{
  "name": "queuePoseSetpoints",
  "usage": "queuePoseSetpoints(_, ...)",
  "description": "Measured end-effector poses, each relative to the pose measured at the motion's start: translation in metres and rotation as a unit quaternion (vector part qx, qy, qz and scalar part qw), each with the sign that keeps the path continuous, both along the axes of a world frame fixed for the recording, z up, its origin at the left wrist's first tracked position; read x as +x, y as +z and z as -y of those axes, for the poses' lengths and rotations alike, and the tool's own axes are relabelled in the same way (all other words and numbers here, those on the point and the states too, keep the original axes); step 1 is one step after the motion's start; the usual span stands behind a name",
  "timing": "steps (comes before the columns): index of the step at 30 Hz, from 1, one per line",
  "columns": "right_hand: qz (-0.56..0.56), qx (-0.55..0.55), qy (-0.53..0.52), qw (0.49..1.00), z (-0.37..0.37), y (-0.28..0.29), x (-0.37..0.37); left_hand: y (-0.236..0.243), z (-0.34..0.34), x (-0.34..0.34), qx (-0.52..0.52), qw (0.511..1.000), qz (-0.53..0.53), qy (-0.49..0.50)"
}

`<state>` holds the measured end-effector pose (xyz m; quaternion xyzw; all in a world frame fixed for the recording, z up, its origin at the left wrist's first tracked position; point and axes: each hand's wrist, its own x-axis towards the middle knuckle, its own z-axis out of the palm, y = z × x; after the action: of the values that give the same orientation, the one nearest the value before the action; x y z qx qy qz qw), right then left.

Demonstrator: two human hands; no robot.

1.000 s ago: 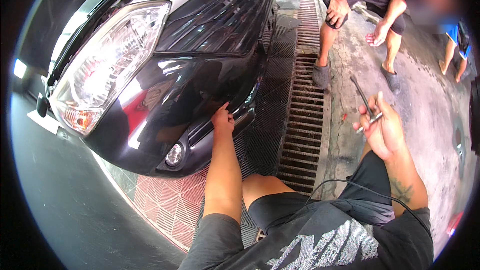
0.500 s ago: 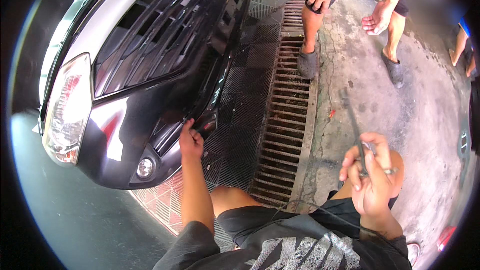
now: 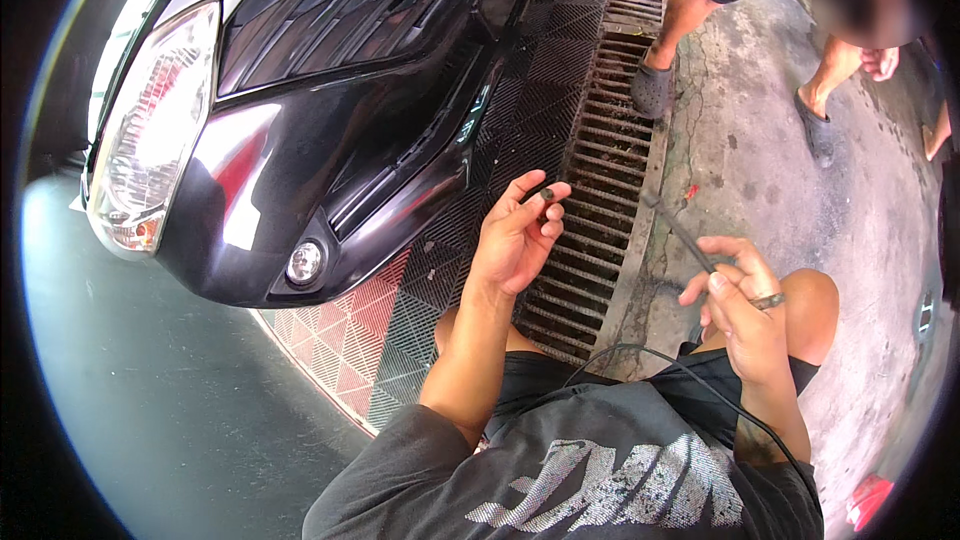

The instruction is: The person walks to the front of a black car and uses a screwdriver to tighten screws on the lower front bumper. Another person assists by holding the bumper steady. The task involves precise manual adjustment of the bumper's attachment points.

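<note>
My left hand (image 3: 517, 240) is raised over the drain grate, palm up, with a small dark fastener (image 3: 547, 196) pinched between its fingertips. Whether it is a bolt or a clip, I cannot tell. In my right hand (image 3: 742, 305), above my right knee, is a T-handle wrench (image 3: 682, 236). Its thin dark shaft points up and to the left, and the fingers cover most of the crossbar. Left of both hands stands the front of a black car (image 3: 330, 155), with a round fog lamp (image 3: 305, 262) low in the bumper and a large headlight (image 3: 155, 140).
A metal drain grate (image 3: 600, 180) runs between the car and the concrete floor (image 3: 740, 170). Patterned floor tiles (image 3: 350, 330) lie under the bumper. Another person crouches at the far right in dark clogs (image 3: 652, 90). A black cable (image 3: 680, 365) crosses my lap.
My left hand has come away from the bumper, moving right and up, with the small fastener now showing in its fingers. The wrench has tilted further left. The view has shifted.
</note>
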<state>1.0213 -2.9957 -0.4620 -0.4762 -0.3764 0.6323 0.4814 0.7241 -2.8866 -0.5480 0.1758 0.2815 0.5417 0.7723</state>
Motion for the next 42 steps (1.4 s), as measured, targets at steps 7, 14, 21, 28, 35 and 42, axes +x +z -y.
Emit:
queuePoseSetpoints(7,0.063,0.041,0.109,0.991,0.002,-0.006,-0.043,0.016,0.034,0.000,0.126,0.988,-0.093,-0.006)
queuePoseSetpoints(14,0.058,0.048,0.113,0.991,0.003,-0.008,-0.044,0.049,0.053,-0.019,0.240,0.894,-0.377,-0.022)
queuePoseSetpoints(21,0.078,0.064,0.120,0.988,0.008,-0.004,-0.052,0.069,0.059,-0.033,0.283,0.854,-0.436,-0.034)
queuePoseSetpoints(28,0.034,0.057,0.104,0.992,0.007,-0.012,-0.053,0.088,0.059,-0.043,0.408,0.746,-0.526,-0.026)
queuePoseSetpoints(35,-0.078,0.023,0.084,0.993,0.007,-0.024,-0.054,0.095,0.062,-0.044,0.446,0.717,-0.535,-0.013)
queuePoseSetpoints(42,-0.146,-0.004,0.117,0.982,0.008,-0.027,-0.052,0.086,0.062,-0.045,0.419,0.797,-0.432,-0.049)
